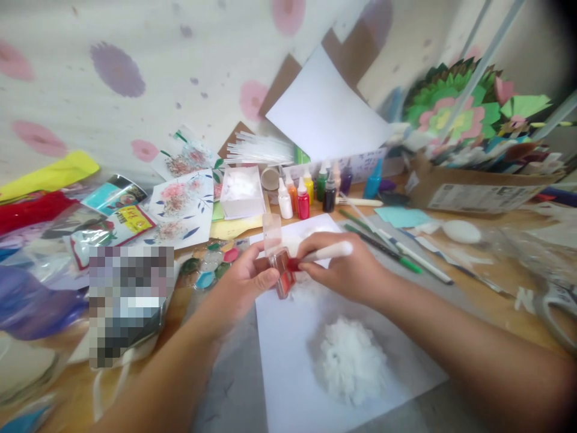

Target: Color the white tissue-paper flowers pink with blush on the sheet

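Note:
My left hand (250,276) grips a small clear-lidded palette (282,273) with reddish and orange pans, its lid standing up. In my right hand (345,267) is a brush (331,251) with a white handle, and its red bristles touch or nearly touch the pans. Below the hands lies a sheet of white paper (288,373) on a grey mat. On that sheet rests a fluffy white flower-like piece (354,361). Another white piece (304,291) sits behind the palette, partly hidden by my hands.
Several small paint bottles (303,201) stand behind the paper, beside a white box (242,192). Pens (406,258) and a roll of tape (559,310) lie to the right, near a cardboard box (487,186). A paint palette (210,264) and plastic packets (110,234) are at left.

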A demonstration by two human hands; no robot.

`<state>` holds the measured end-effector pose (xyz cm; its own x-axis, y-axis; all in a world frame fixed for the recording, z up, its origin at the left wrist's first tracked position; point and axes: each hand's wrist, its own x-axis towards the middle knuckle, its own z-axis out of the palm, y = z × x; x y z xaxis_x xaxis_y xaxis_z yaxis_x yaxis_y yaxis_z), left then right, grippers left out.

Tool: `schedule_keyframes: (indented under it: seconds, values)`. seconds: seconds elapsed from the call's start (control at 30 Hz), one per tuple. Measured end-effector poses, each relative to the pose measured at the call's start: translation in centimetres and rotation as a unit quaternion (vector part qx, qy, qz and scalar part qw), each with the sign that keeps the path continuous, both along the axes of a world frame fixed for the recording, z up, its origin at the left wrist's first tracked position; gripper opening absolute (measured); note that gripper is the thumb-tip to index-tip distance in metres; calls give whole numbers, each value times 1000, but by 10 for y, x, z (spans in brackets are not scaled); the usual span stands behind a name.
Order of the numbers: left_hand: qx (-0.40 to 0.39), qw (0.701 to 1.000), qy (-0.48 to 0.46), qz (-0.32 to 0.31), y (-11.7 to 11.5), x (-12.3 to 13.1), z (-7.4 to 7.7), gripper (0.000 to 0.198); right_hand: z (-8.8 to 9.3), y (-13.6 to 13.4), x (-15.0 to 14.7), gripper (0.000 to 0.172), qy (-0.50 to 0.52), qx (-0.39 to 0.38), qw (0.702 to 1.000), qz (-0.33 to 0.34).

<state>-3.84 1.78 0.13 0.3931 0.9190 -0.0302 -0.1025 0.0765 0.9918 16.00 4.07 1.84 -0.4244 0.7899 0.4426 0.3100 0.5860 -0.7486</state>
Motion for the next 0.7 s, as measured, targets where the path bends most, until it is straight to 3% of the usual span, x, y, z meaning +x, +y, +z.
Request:
schedule_keyframes:
  seconds: [0.1, 0.23, 0.6, 0.7]
  values:
    - [4, 1000, -12, -10, 0, 1, -1, 47, 2, 0, 0, 10, 38, -18, 999, 5]
    - [0, 1000, -21, 6, 0, 2, -1, 46, 4, 0, 1, 13, -10, 15, 1000, 4]
    - [-6, 1000, -2, 1, 1, 3, 1, 51, 8, -3, 0, 14, 10, 12, 1000, 10]
    - [-6, 1000, -12, 3, 2, 3, 0, 50, 9, -3, 0, 17, -28, 49, 998, 17]
